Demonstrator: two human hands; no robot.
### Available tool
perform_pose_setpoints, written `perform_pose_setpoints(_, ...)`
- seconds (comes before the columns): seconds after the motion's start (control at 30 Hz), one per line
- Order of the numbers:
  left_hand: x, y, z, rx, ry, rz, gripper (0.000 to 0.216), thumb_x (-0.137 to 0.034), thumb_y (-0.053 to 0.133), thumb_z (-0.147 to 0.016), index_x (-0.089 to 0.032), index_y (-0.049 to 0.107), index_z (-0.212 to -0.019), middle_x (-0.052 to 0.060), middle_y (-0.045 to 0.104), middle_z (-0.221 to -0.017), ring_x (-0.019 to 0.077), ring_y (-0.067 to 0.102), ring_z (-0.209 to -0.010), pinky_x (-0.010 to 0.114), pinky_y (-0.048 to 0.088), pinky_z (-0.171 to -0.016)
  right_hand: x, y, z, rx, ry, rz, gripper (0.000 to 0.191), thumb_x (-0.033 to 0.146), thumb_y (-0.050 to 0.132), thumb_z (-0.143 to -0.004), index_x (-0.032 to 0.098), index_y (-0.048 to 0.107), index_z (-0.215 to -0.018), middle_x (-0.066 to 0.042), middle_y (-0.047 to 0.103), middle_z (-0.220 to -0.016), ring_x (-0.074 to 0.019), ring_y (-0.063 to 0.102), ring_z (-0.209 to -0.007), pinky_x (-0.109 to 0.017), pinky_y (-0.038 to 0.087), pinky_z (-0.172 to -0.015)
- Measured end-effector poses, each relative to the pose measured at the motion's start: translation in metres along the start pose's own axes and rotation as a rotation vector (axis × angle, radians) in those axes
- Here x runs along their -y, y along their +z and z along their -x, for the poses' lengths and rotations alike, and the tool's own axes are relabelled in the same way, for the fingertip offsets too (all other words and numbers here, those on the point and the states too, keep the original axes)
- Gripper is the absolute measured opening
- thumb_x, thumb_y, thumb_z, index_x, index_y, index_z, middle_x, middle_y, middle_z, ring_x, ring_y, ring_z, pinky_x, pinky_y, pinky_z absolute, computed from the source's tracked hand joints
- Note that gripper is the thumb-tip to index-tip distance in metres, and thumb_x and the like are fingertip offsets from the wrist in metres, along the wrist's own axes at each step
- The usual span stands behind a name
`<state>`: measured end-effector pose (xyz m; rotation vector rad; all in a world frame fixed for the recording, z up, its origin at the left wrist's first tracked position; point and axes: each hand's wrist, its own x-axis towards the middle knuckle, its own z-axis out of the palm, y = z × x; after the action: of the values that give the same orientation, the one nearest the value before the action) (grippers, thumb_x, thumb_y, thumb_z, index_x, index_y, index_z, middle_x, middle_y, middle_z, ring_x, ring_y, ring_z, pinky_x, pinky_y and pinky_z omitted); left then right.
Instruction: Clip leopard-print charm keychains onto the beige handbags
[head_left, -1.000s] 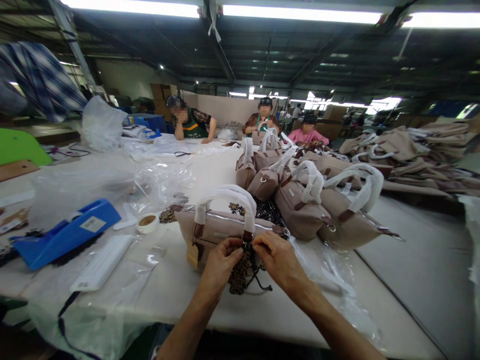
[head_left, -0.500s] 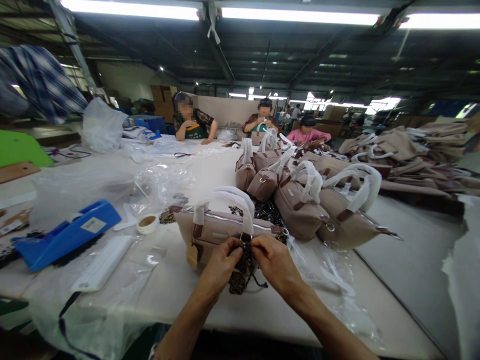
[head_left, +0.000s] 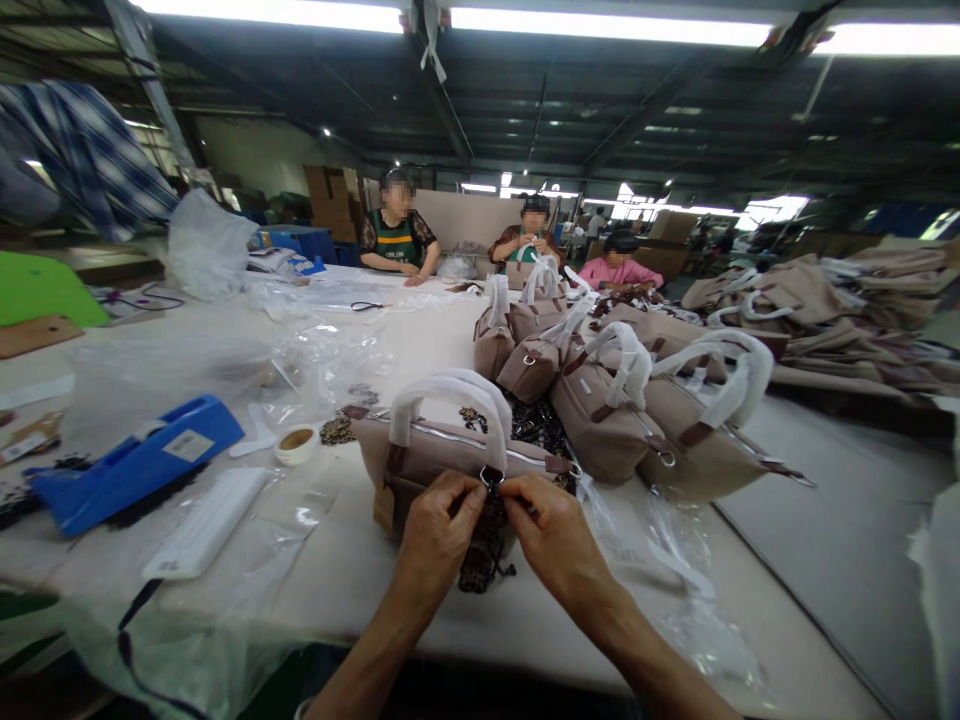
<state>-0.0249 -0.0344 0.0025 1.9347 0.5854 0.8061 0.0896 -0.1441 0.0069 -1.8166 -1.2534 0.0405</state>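
A beige handbag (head_left: 435, 450) with white-wrapped handles stands on the white table (head_left: 337, 590) in front of me. My left hand (head_left: 436, 535) and my right hand (head_left: 551, 545) are both pinched together at the metal ring (head_left: 491, 478) at the base of the near handle. A leopard-print piece with a dark cord (head_left: 484, 560) hangs from that spot between my hands, down the bag's front. A tan tag (head_left: 384, 508) dangles at the bag's left end.
More beige handbags (head_left: 615, 400) crowd the table behind and to the right. A blue tape dispenser (head_left: 135, 465), a tape roll (head_left: 294, 443), a white pad (head_left: 206, 522) and clear plastic bags (head_left: 322, 360) lie at left. Three people sit at the far end.
My hands have risen slightly toward the handle ring and closed in on it. The leopard-print piece hangs shorter below them. The far-left person has sat upright.
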Motion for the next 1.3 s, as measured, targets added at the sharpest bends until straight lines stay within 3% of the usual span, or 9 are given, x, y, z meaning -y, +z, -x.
perform_pose_setpoints(0.2,0.003,-0.002,-0.001,0.008,0.010,-0.038,0.014,-0.028,0.058,-0.083,-0.022,0.070,-0.081,0.002,0.071,-0.082,0.0189,0.065,-0.079,0.026,0.045,-0.076,-0.004,0.010,0.005,-0.096,0.090,-0.074,0.012,0.015,0.054,-0.085,0.021,0.063,-0.090,-0.002,0.070,-0.084,-0.0181,0.066,-0.078,-0.028,0.050,-0.072)
perform_pose_setpoints(0.4,0.002,-0.003,-0.001,0.038,0.011,-0.108,0.010,-0.024,0.058,-0.082,-0.024,0.067,-0.077,0.001,0.071,-0.078,0.0194,0.064,-0.075,0.026,0.043,-0.069,-0.006,0.010,0.006,-0.036,-0.017,-0.055,0.011,0.018,0.049,-0.090,0.022,0.058,-0.094,-0.004,0.069,-0.088,-0.0184,0.066,-0.082,-0.028,0.050,-0.074)
perform_pose_setpoints(0.57,0.003,0.000,-0.001,0.001,0.011,-0.045,0.008,-0.022,0.057,-0.081,-0.023,0.062,-0.075,0.001,0.068,-0.075,0.0196,0.063,-0.075,0.028,0.043,-0.072,-0.005,0.010,0.004,-0.035,0.170,-0.243,0.012,0.019,0.053,-0.085,0.022,0.056,-0.096,-0.004,0.070,-0.090,-0.0202,0.068,-0.084,-0.031,0.054,-0.074)
perform_pose_setpoints(0.7,0.007,0.004,-0.002,-0.003,-0.093,0.166,0.011,-0.023,0.061,-0.076,-0.021,0.062,-0.086,0.003,0.069,-0.084,0.0204,0.064,-0.082,0.029,0.047,-0.078,-0.003,0.013,0.002,-0.023,0.247,-0.322,0.012,0.020,0.055,-0.082,0.021,0.056,-0.094,-0.004,0.071,-0.089,-0.0209,0.069,-0.081,-0.029,0.055,-0.066)
perform_pose_setpoints(0.97,0.010,0.005,-0.004,-0.035,-0.149,0.183,0.010,-0.022,0.062,-0.073,-0.019,0.063,-0.083,0.002,0.068,-0.080,0.0191,0.064,-0.079,0.029,0.048,-0.076,-0.006,0.018,0.004,-0.053,0.175,-0.283,0.014,0.016,0.054,-0.082,0.021,0.057,-0.095,-0.003,0.069,-0.089,-0.0192,0.067,-0.085,-0.031,0.053,-0.078)
perform_pose_setpoints(1.3,0.007,0.005,-0.003,-0.018,-0.120,0.067,0.008,-0.028,0.061,-0.079,-0.020,0.065,-0.078,0.002,0.068,-0.077,0.0198,0.063,-0.077,0.029,0.045,-0.075,-0.006,0.020,0.006,-0.067,0.120,-0.207,0.010,0.019,0.053,-0.085,0.022,0.060,-0.092,-0.004,0.069,-0.085,-0.0203,0.067,-0.081,-0.032,0.053,-0.075)
